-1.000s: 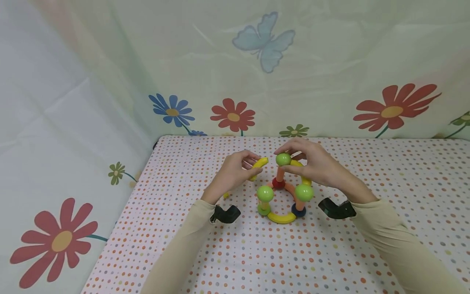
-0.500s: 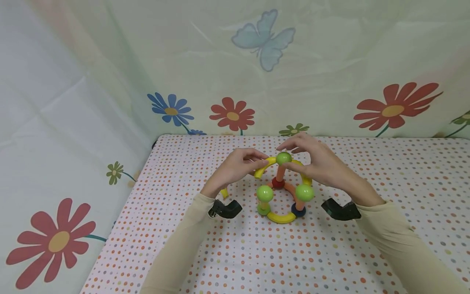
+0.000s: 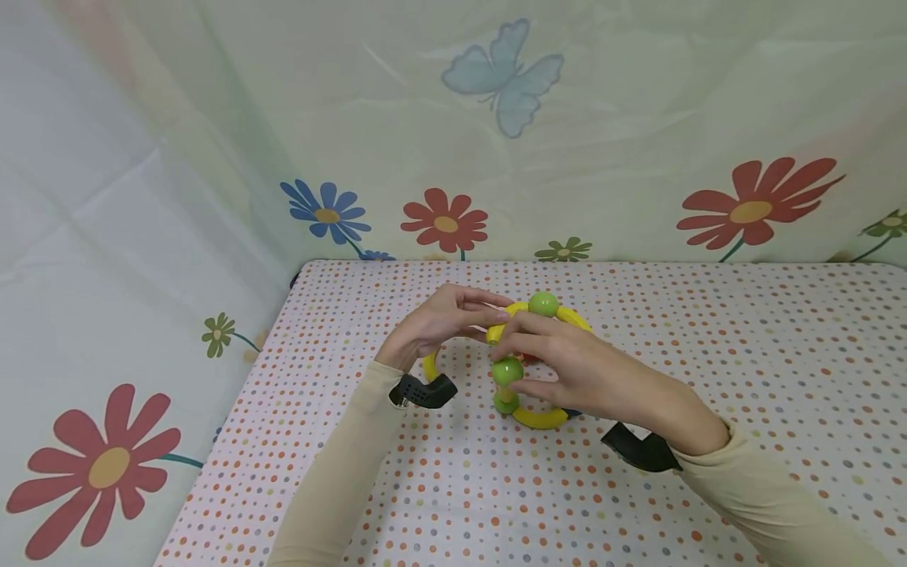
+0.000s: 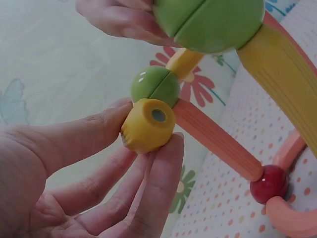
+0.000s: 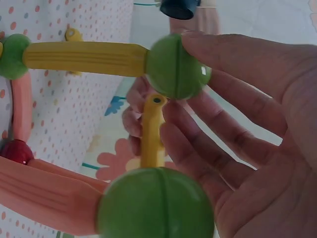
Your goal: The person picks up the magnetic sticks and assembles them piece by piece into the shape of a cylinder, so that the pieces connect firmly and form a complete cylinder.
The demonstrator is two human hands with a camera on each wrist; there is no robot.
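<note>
A toy frame of green balls, orange rods and yellow arcs stands on the dotted tablecloth (image 3: 453, 488). Its yellow base arc (image 3: 538, 418) faces me. My left hand (image 3: 442, 323) pinches a loose yellow curved piece (image 3: 498, 329) between thumb and fingers. In the left wrist view the end of this yellow curved piece (image 4: 147, 125) lies against a green ball (image 4: 155, 87) above the red ball (image 4: 269, 183). My right hand (image 3: 567, 374) reaches across the frame, and its fingertips hold the front-left green ball (image 3: 508, 370). In the right wrist view the fingers cup a green ball (image 5: 176, 67). The top green ball (image 3: 543, 304) shows behind.
Another yellow curved piece (image 3: 428, 367) lies on the cloth beside my left wrist. A flowered curtain (image 3: 439, 220) hangs close behind the table and along its left edge (image 3: 234, 425). The dotted cloth stretches wide to the right (image 3: 779, 354).
My right hand left the top green ball and came down-left across the frame to the front-left ball. My left hand carried the yellow piece right, up against the frame.
</note>
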